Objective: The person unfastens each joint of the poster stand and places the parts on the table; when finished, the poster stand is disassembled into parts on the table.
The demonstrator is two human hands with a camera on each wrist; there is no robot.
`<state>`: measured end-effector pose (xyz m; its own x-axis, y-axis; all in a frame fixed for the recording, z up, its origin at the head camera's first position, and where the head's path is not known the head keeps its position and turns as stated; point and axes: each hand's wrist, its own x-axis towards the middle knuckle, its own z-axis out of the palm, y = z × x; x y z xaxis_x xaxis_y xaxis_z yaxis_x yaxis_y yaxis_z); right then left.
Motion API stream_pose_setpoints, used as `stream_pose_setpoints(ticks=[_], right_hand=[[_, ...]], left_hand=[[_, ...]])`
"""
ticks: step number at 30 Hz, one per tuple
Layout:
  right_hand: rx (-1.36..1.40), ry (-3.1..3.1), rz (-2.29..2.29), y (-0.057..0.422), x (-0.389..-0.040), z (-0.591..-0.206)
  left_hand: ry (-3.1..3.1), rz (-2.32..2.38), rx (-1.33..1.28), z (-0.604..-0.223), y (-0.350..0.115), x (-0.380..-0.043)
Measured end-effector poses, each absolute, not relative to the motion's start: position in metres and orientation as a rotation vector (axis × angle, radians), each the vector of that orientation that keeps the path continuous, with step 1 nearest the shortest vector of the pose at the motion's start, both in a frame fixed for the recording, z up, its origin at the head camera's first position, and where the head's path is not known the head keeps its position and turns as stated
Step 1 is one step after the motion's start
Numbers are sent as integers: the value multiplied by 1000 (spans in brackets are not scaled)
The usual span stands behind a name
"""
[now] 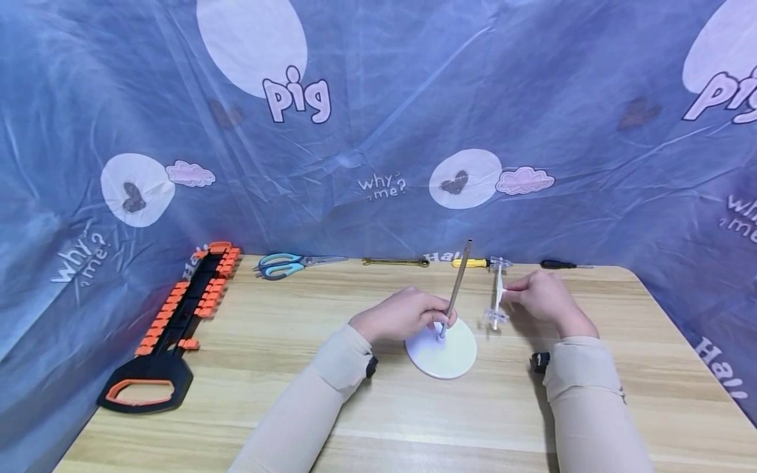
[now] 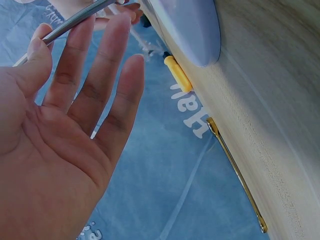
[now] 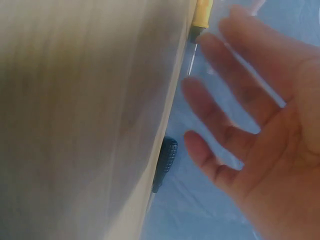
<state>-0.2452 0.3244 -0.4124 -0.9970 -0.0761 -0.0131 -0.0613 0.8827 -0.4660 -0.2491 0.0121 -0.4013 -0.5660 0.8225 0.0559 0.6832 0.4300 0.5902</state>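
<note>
A metal rod (image 1: 459, 282) rises from a white round base (image 1: 452, 362) near the middle of the table, leaning slightly right. My left hand (image 1: 402, 315) pinches the rod low down, just above the base. In the left wrist view the same rod (image 2: 75, 24) passes between thumb and fingertips. To the right, my right hand (image 1: 545, 302) pinches a thin white bar (image 1: 499, 289) by its middle. Clear plastic pieces (image 1: 497, 316) sit at both ends of this bar. In the right wrist view the hand (image 3: 265, 120) is blurred, and its grip is hard to see.
Along the back edge lie blue-handled scissors (image 1: 282, 266), a gold wrench (image 1: 395, 262), a yellow-handled screwdriver (image 1: 470, 263) and a black screwdriver (image 1: 558, 265). A black and orange rack (image 1: 188, 309) stretches along the left side. A blue printed cloth (image 1: 367, 118) hangs behind the table.
</note>
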Motion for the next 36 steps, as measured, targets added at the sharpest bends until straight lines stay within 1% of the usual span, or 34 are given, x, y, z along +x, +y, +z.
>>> stream_pose_setpoints(ticks=[16, 36], right_hand=[[-90, 2979, -581, 325, -243, -419], [-99, 2935, -574, 324, -242, -414]], left_hand=[[2444, 830, 1304, -402, 13, -248], [2455, 823, 1299, -401, 13, -248]])
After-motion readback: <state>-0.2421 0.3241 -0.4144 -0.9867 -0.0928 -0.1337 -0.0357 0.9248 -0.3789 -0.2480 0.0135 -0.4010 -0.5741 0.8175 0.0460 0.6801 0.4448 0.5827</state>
